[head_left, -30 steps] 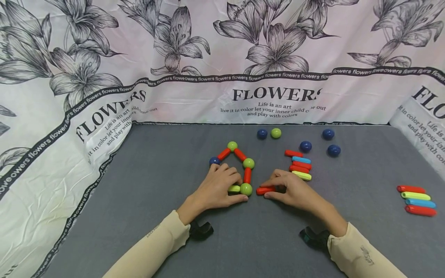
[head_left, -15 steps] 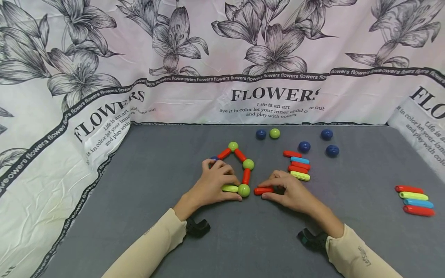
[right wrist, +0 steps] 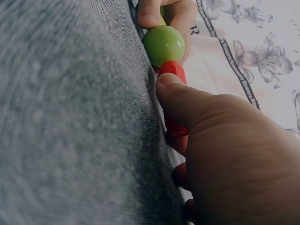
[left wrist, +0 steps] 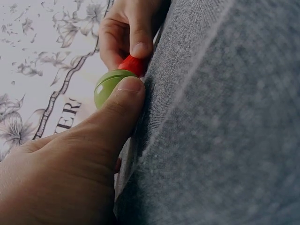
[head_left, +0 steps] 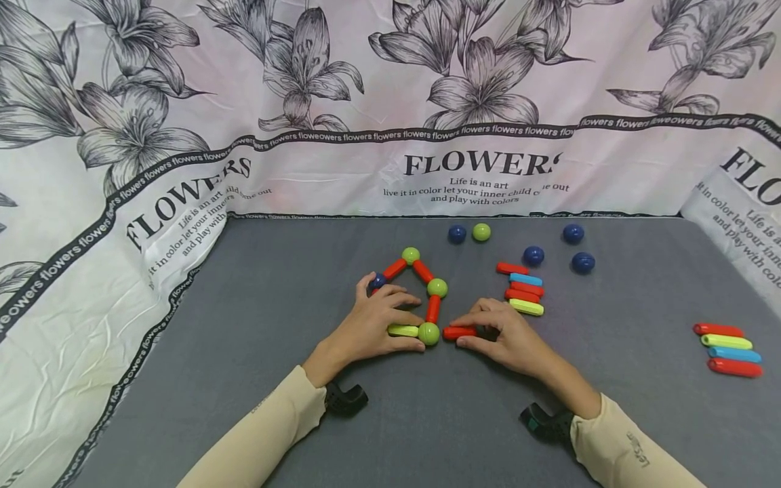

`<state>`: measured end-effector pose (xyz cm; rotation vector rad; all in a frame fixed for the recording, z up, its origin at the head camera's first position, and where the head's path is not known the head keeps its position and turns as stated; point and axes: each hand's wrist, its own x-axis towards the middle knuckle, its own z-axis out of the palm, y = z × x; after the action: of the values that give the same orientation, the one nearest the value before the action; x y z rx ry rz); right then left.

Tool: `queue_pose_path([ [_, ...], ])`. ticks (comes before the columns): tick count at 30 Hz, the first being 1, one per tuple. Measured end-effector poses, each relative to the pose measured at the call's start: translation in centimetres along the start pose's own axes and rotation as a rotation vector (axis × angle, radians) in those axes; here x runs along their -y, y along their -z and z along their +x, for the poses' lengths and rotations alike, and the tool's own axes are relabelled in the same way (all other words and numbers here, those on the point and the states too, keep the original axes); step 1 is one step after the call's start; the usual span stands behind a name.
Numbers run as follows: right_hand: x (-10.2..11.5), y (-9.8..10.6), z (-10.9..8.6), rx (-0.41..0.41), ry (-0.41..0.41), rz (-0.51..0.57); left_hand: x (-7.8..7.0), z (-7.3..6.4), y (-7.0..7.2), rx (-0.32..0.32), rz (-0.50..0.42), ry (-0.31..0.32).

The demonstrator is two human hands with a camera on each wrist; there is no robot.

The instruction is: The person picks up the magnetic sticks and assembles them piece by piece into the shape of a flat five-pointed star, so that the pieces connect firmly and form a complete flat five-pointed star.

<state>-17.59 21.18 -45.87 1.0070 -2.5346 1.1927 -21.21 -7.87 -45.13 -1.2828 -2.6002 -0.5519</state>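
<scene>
A closed-looking figure of balls and rods lies mid-table, with a green ball (head_left: 411, 255) at its top and a blue ball (head_left: 377, 280) at its left. My left hand (head_left: 369, 327) pinches the yellow rod (head_left: 403, 331) along its lower side, beside the lower-right green ball (head_left: 429, 333). Part of the figure's left side is hidden under that hand. My right hand (head_left: 509, 335) pinches a red rod (head_left: 459, 333) between thumb and fingers. The rod points at the green ball, with a small gap between them in the head view; the right wrist view shows its end (right wrist: 172, 69) close to the ball.
A stack of colored rods (head_left: 525, 289) lies beyond my right hand. Another row of rods (head_left: 732, 354) is at the far right. Loose blue balls (head_left: 533, 255) and a green ball (head_left: 481, 232) sit toward the back, before the flowered cloth (head_left: 482, 169).
My left hand has slid left along the yellow rod, baring more of it, and a finger has lifted near the blue ball. My right hand has brought the red rod slightly left.
</scene>
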Motion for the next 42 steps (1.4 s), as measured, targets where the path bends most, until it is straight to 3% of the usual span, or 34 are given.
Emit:
queue_pose_path([
  [15,0.8,-0.7,0.1,-0.008,-0.055,-0.023,0.0,-0.1,0.1,0.006,-0.008,0.005],
  [25,0.9,-0.9,0.1,-0.038,-0.026,-0.031,-0.1,0.0,0.2,0.001,-0.012,-0.002],
  [42,0.8,-0.9,0.0,-0.057,-0.053,-0.022,-0.1,-0.1,0.0,0.005,-0.009,0.013],
])
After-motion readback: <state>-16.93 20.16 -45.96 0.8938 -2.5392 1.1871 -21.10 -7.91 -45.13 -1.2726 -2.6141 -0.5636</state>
